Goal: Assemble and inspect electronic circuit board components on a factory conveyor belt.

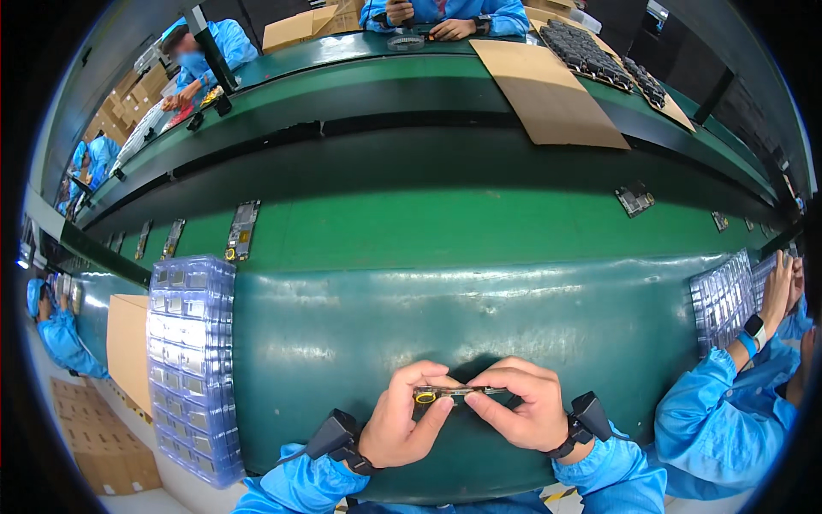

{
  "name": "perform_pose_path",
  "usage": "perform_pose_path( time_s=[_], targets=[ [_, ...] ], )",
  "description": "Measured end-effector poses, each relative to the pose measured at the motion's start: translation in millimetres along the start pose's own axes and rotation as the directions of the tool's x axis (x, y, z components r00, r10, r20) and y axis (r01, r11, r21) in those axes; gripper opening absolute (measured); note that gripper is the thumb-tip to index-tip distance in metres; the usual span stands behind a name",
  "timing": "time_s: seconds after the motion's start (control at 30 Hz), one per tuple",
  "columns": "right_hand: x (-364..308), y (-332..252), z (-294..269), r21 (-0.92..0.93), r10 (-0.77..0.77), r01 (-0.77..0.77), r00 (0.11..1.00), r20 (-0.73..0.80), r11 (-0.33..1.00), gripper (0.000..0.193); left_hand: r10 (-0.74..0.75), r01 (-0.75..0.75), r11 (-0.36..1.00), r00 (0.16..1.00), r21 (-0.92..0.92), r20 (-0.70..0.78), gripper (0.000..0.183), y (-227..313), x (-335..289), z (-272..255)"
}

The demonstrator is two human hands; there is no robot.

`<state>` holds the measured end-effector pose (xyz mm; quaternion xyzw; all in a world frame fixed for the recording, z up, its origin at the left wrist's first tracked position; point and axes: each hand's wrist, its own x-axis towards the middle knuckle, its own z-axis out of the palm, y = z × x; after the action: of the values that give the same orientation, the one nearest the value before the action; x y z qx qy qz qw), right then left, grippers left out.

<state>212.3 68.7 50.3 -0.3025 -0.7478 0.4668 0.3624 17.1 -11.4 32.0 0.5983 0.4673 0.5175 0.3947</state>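
Note:
Between my two hands, just above the green work surface (342, 317), is a thin circuit board (455, 391) seen nearly edge-on. A round yellow-rimmed part (425, 397) sits at its left end. My left hand (406, 417) pinches that left end with thumb and fingers. At the other end my right hand (524, 404) grips the board, its thumb against the near edge. The fingers hide much of the board's face. To the left of my hands stands a stack of clear plastic trays (193, 360) with small flat parts in their compartments.
Beyond the work surface a green belt (385, 214) carries several circuit boards, among them one board (244, 230) at left and another (634, 200) at right. A co-worker's hands (781, 287) are by trays (723, 295) at right. A cardboard sheet (552, 98) lies on the far ledge.

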Motion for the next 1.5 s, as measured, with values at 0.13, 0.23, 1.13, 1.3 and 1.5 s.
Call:
perform_pose_path(
  time_s=[0.13, 0.23, 1.13, 1.3, 1.5],
  targets=[
    [-3.0, -0.7, 2.1, -0.004, -0.037, 0.037, 0.999, -0.036, 0.999, 0.018, 0.009, -0.011, 0.999, 0.999, -0.044, -0.031, 0.04, -6.2, -5.5, 1.9],
    [-1.8, 3.3, 1.3, -0.048, -0.072, 0.07, 0.997, -0.04, 0.996, 0.02, 0.042, -0.042, 0.999, 0.999, 0.026, -0.023, 0.042, -6.7, -5.8, 2.9],
    [-0.7, 0.8, -1.8, -0.198, -0.3, 0.294, 0.954, -0.002, 0.935, 0.021, 0.295, -0.263, 0.928, 0.952, 0.265, -0.086, 0.024, 5.6, -3.4, 8.7],
    [-0.6, 5.0, -1.4, -0.189, -0.303, 0.298, 0.953, 0.0, 0.936, 0.024, 0.265, -0.245, 0.937, 0.963, 0.251, -0.048, 0.022, 5.3, -1.5, 4.5],
    [-0.3, -1.4, 2.6, -0.138, -0.202, 0.19, 0.976, -0.078, 0.972, 0.042, 0.072, -0.064, 0.996, 0.988, 0.064, -0.134, 0.025, 3.2, -6.4, 5.6]
  ],
)
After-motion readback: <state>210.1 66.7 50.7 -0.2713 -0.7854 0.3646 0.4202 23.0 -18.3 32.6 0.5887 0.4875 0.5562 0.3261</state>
